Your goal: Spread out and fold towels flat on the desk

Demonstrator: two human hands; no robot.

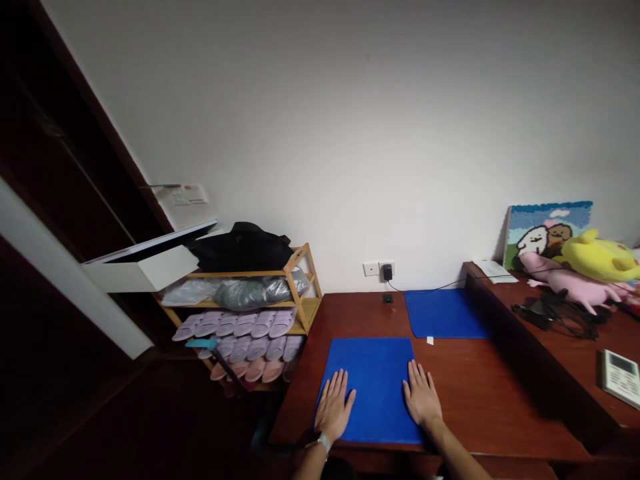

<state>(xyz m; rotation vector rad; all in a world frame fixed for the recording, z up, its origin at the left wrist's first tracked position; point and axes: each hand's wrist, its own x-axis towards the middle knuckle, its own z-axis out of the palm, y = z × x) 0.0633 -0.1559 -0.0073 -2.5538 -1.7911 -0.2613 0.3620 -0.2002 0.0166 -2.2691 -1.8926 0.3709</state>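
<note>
A flat blue cloth [377,393] lies spread on the reddish-brown wooden table [480,393], close to its front edge. My left hand [335,403] rests flat on the cloth's left side, fingers stretched out and thumb apart; a watch or band [324,441] circles that wrist. On the opposite side, my right hand [421,393] lies flat over the cloth's right edge with its fingers extended. Neither hand holds anything. Further back on the table is a second blue cloth [445,313], with a small white tag [430,341] at its near edge.
A wooden shoe rack [305,293] with several slippers [245,323], a black bag [243,248] and an open white box [145,270] stands left. On the right, a higher surface holds plush toys [597,257], cables [563,313] and a calculator-like device [621,377]. A plugged adapter [387,272] trails a cord.
</note>
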